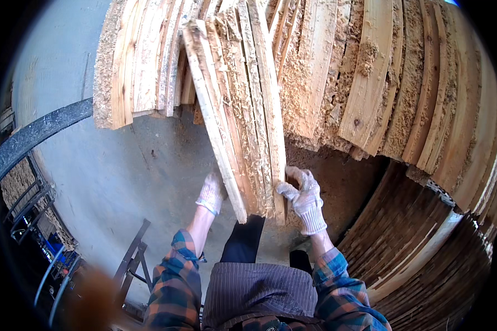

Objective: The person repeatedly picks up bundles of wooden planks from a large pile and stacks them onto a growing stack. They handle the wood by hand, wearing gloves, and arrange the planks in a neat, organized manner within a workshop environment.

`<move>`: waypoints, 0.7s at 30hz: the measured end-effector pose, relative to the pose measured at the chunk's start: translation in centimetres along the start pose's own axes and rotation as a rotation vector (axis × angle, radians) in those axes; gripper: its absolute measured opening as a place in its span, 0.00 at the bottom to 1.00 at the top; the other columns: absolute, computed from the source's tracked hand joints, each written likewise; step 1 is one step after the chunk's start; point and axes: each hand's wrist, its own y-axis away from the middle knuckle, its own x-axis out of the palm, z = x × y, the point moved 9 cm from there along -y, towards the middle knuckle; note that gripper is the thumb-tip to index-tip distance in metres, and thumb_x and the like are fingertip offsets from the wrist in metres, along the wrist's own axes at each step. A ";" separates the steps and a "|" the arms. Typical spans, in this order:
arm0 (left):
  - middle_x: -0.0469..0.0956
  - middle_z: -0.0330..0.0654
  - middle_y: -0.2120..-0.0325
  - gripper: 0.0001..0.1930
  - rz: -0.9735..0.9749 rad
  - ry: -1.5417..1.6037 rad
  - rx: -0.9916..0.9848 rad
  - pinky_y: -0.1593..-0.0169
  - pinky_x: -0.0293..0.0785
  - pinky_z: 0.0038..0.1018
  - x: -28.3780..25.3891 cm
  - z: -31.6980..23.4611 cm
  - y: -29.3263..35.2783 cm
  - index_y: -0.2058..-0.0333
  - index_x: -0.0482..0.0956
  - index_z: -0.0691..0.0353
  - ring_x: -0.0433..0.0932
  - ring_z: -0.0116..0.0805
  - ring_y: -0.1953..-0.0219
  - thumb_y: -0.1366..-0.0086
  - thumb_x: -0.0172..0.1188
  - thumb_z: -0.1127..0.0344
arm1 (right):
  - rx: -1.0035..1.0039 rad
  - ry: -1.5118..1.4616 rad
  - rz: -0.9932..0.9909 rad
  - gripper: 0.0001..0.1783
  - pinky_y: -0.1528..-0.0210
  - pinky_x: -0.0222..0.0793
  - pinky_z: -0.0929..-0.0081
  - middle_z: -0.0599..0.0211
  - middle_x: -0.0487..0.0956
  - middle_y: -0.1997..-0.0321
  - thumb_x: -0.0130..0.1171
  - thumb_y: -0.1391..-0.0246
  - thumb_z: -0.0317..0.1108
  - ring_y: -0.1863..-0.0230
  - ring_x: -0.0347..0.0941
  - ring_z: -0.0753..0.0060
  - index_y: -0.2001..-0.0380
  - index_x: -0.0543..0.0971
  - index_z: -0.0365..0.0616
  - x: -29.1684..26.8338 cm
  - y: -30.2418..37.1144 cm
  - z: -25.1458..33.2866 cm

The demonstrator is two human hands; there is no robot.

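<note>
A bundle of long, narrow wooden boards (pixel 243 121), caked with sawdust, juts from the pile toward me. Its near end is between my two hands, above my dark trouser leg. My left hand (pixel 211 193), in a whitish work glove, is against the bundle's left side, with its fingertips hidden behind the outer board. On the other side, my right hand (pixel 305 201), gloved alike, has bent fingers and its thumb at the edge of the right-hand board. The far end of the bundle lies among the other boards.
A broad pile of sawdust-covered boards (pixel 364 83) spans the far side and right. Below it at right stand dark stacked boards (pixel 419 248). A metal bar (pixel 44 129) runs at left over the grey floor (pixel 143 165). A metal stand (pixel 135 254) is near my left arm.
</note>
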 end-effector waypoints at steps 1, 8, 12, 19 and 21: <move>0.70 0.44 0.47 0.36 -0.016 -0.034 -0.060 0.46 0.70 0.34 0.5 -0.4 -0.5 0.42 0.65 0.62 0.71 0.36 0.48 0.38 0.53 0.39 | 0.002 -0.059 -0.125 0.47 0.44 0.65 0.62 0.45 0.72 0.47 0.64 0.59 0.63 0.45 0.68 0.52 0.43 0.66 0.40 -0.8 -0.3 -0.5; 0.57 0.42 0.37 0.44 0.006 0.053 0.180 0.36 0.58 0.37 9.8 -9.2 -0.2 0.34 0.50 0.54 0.60 0.42 0.38 0.40 0.40 0.28 | -0.137 -0.671 0.404 0.47 0.52 0.68 0.75 0.62 0.77 0.56 0.67 0.60 0.61 0.57 0.72 0.72 0.46 0.69 0.33 1.8 -7.4 -1.4; 0.54 0.43 0.36 0.40 0.040 0.094 0.229 0.37 0.59 0.37 9.3 -8.9 0.7 0.34 0.48 0.52 0.60 0.42 0.38 0.36 0.37 0.32 | -0.073 -0.901 0.241 0.44 0.50 0.66 0.76 0.62 0.77 0.56 0.68 0.59 0.58 0.57 0.71 0.74 0.49 0.71 0.33 1.7 -6.4 0.7; 0.61 0.45 0.40 0.36 0.018 0.053 0.118 0.42 0.68 0.39 10.4 3.4 15.0 0.36 0.52 0.55 0.67 0.43 0.45 0.35 0.44 0.39 | 0.001 -0.700 0.397 0.58 0.42 0.61 0.71 0.52 0.72 0.45 0.60 0.62 0.72 0.43 0.67 0.64 0.42 0.65 0.30 -2.0 11.4 -6.7; 0.64 0.45 0.44 0.35 0.208 0.167 0.060 0.45 0.70 0.41 4.6 11.0 11.9 0.37 0.54 0.56 0.68 0.43 0.47 0.35 0.45 0.41 | -0.129 -0.646 0.507 0.63 0.37 0.57 0.68 0.48 0.69 0.42 0.59 0.64 0.75 0.40 0.64 0.58 0.38 0.58 0.32 -1.9 16.9 -7.2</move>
